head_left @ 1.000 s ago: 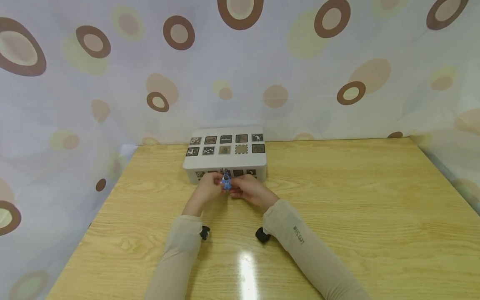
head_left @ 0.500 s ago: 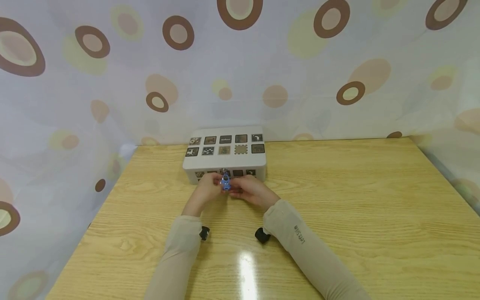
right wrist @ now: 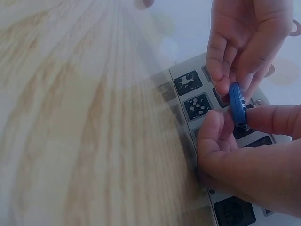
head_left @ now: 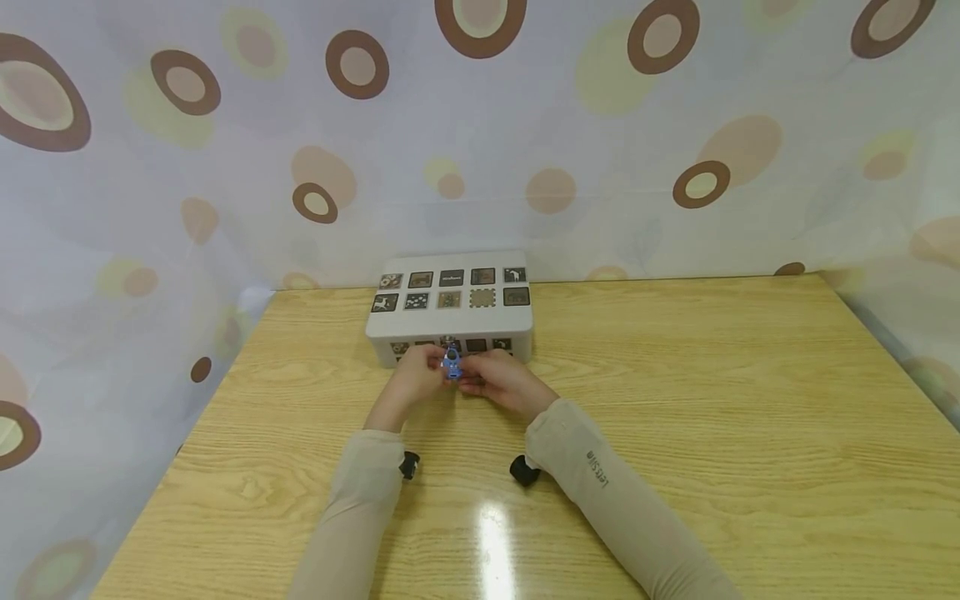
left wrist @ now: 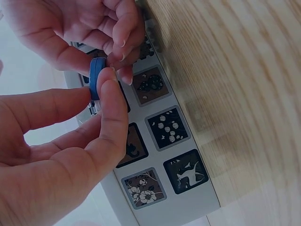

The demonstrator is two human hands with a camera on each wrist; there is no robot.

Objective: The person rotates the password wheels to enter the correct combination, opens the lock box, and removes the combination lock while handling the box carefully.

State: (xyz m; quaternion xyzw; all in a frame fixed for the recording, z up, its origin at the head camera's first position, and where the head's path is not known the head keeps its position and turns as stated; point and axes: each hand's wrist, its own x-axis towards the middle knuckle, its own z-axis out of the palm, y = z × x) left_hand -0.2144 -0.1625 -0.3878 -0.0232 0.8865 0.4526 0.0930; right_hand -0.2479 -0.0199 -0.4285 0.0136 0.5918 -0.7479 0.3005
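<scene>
A small blue padlock (head_left: 452, 367) hangs at the front clasp (head_left: 448, 340) of a white patterned box. My left hand (head_left: 415, 373) pinches it from the left, and my right hand (head_left: 504, 379) pinches it from the right. Seen edge-on in the left wrist view, the padlock (left wrist: 96, 77) sits between thumb and fingertips of both hands. Small number wheels show along the side of the padlock (right wrist: 238, 104) in the right wrist view, though the digits are too small to read. Fingers hide part of its body, and whether the shackle is locked cannot be told.
The white box (head_left: 450, 326), lid down and printed with square pictures, stands at the back of the wooden table (head_left: 675, 400). A patterned curtain (head_left: 495, 150) hangs behind it. Black wrist cameras (head_left: 525, 471) sit under both sleeves.
</scene>
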